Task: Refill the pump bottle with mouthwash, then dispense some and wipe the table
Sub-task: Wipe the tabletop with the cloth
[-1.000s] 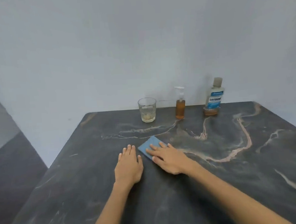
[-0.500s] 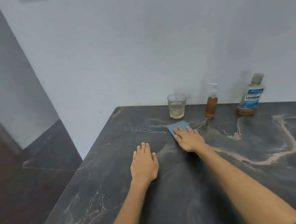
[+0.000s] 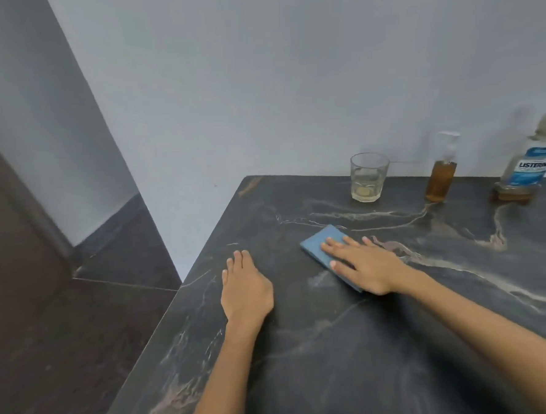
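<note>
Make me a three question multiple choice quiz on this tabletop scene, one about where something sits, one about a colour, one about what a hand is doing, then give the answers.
1. Where is the glass?
A. left of the pump bottle
B. right of the mouthwash bottle
C. under the right hand

2. What colour is the cloth?
A. red
B. blue
C. yellow

3. What is the right hand doing?
A. gripping the glass
B. hanging off the table
C. pressing flat on the cloth

Answers: 1 A, the glass stands leftmost in the back row. 2 B, the cloth shows blue against the dark table. 3 C, straight fingers lie on the cloth.
</note>
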### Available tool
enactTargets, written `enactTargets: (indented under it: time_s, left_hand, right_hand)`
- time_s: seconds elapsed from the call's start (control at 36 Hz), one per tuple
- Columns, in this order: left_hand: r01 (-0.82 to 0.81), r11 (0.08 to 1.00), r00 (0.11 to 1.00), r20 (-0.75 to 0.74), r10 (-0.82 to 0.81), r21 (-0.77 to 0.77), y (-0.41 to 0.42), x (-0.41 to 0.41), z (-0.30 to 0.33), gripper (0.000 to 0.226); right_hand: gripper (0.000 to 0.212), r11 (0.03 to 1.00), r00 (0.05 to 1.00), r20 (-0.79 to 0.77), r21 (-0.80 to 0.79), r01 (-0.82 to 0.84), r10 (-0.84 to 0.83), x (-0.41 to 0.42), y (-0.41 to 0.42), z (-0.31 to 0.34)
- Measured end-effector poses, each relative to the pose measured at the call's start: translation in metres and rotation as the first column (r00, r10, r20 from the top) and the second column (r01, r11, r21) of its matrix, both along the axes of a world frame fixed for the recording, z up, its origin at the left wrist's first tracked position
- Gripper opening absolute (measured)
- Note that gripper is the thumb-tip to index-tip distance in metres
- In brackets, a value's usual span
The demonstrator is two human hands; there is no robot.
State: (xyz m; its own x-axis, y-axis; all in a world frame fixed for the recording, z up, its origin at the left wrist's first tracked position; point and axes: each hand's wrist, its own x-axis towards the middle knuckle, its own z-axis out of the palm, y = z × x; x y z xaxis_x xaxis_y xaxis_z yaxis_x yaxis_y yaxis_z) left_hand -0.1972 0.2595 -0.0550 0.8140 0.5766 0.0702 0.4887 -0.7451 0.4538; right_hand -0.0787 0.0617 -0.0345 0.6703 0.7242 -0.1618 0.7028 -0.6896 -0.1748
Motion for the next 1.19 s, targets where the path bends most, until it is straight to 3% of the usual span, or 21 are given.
enactTargets:
  time_s: [0.11, 0.22, 0.39, 0.53, 0.67, 0.81, 0.89, 0.97, 1.14, 1.19]
  left_hand:
    - [-0.002, 1.0, 1.0, 0.0, 0.002, 0.0, 0.005, 0.004, -0.001, 0.052]
    - [-0.011, 1.0, 1.0, -0.004, 0.011, 0.016, 0.018, 0.017, 0.0, 0.05]
    - [-0.049, 0.998, 0.998, -0.031, 0.05, 0.047, 0.046, 0.034, 0.001, 0.05]
    - [-0.044, 0.989, 0.998, -0.035, 0.05, 0.141, 0.065, 0.041, 0.0, 0.049]
    - [-0.049, 0.994, 0.999, -0.005, 0.05, 0.099, 0.072, 0.048, 0.008, 0.048]
    - [-0.031, 0.995, 0.999, 0.022, 0.029, 0.094, 0.067, 0.069, 0.018, 0.044]
    - [-0.021, 0.995, 0.999, 0.034, 0.018, 0.096, 0.064, 0.084, 0.022, 0.042]
    - [-0.014, 0.996, 0.999, 0.033, 0.01, 0.093, 0.062, 0.098, 0.022, 0.041]
    - [-0.024, 0.999, 0.996, 0.082, 0.022, 0.023, 0.064, 0.107, 0.015, 0.038]
    - [-0.028, 1.0, 0.995, 0.098, 0.027, 0.01, 0.064, 0.108, 0.011, 0.038]
  right_hand:
    - [0.05, 0.991, 0.991, 0.006, 0.011, 0.134, -0.134, 0.039, 0.052, -0.002]
    - [0.048, 0.988, 0.988, -0.033, 0.038, 0.153, -0.151, 0.06, 0.122, -0.003]
    - [0.048, 0.981, 0.982, -0.022, 0.058, -0.185, 0.187, 0.028, 0.19, -0.003]
    - [0.052, 0.943, 0.945, -0.006, 0.068, -0.327, 0.328, 0.017, 0.16, -0.007]
    - [0.053, 0.983, 0.981, 0.05, -0.014, -0.185, 0.185, 0.058, 0.153, -0.001]
    - [0.053, 0.998, 0.998, -0.012, 0.007, 0.067, -0.067, 0.126, 0.192, 0.002]
    - [0.054, 0.993, 0.994, -0.036, 0.045, 0.108, -0.107, 0.147, 0.222, 0.003]
    - [0.053, 0.995, 0.995, -0.074, 0.076, 0.067, -0.061, 0.148, 0.246, 0.007]
    - [0.033, 0.969, 0.951, -0.205, 0.13, -0.21, 0.233, 0.123, 0.237, 0.016]
    - [0.04, 0.96, 0.94, -0.198, 0.099, -0.262, 0.277, 0.117, 0.214, 0.016]
